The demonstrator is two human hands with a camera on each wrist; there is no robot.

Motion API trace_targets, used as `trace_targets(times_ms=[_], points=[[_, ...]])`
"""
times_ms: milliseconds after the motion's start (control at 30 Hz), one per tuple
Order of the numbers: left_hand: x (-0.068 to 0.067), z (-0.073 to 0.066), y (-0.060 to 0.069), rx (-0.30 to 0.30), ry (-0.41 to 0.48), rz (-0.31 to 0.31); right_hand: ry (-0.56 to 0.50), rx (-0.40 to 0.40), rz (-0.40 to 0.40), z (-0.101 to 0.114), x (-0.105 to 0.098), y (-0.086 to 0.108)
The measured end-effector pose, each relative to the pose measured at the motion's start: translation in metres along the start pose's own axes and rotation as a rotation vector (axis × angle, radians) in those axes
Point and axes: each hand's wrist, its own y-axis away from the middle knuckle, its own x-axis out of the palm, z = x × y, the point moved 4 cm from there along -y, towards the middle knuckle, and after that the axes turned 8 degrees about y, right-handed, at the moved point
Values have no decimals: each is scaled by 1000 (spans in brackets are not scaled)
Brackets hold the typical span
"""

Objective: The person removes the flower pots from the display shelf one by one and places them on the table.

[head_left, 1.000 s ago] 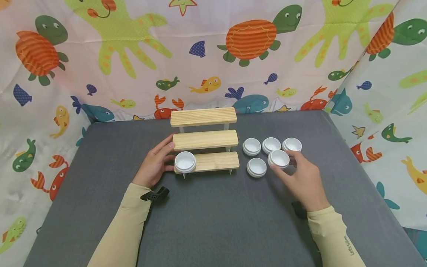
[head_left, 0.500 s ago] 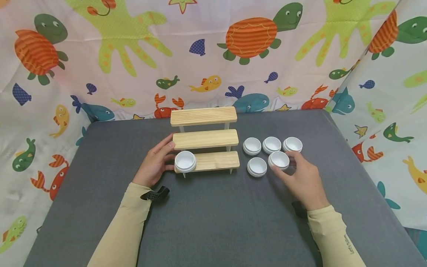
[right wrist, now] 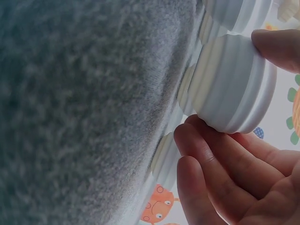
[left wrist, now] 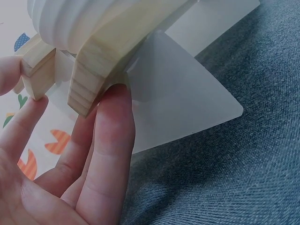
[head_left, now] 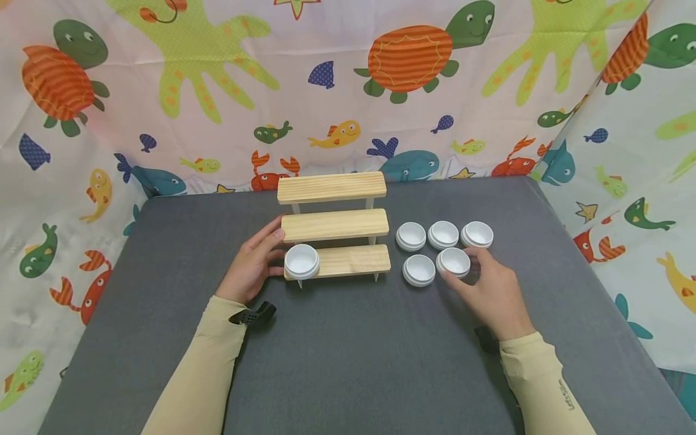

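A three-step stand with light wooden boards (head_left: 335,226) and translucent side supports (left wrist: 176,96) stands on the grey cloth in the head view. My left hand (head_left: 251,263) grips its left end. In the left wrist view the thumb and a finger pinch the middle board, and other fingers reach under the lowest board. A ridged white bowl (head_left: 301,261) sits at the left of that lowest board. To the right of the stand, my right hand (head_left: 493,292) pinches another white bowl (right wrist: 234,84) between thumb and fingers. Whether this bowl touches the cloth is unclear.
Beside the held bowl are several similar white bowls: a back row with a middle one (head_left: 443,234), and one bowl (head_left: 418,270) in front at the left. The grey cloth (head_left: 370,356) covers the table. A printed curtain (head_left: 217,90) hangs behind and at both sides.
The bowl in my right hand has shifted slightly left and closer to me, nearly level with the front bowl. My left hand keeps its grip on the stand.
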Motion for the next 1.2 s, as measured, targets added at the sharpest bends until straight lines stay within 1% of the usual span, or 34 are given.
trace_targets(times_ms=[133,367,933,1200], points=[[0,0,-1,5,-12,1,0,2,1,0,0,0],[0,0,0,16,-5,6,-1,9,12,-1,1,0],[0,-1,1,6,3,11,-4,8,18,-2,2,1],[0,-1,1,9,5,8,4,17,36,-2,3,0]])
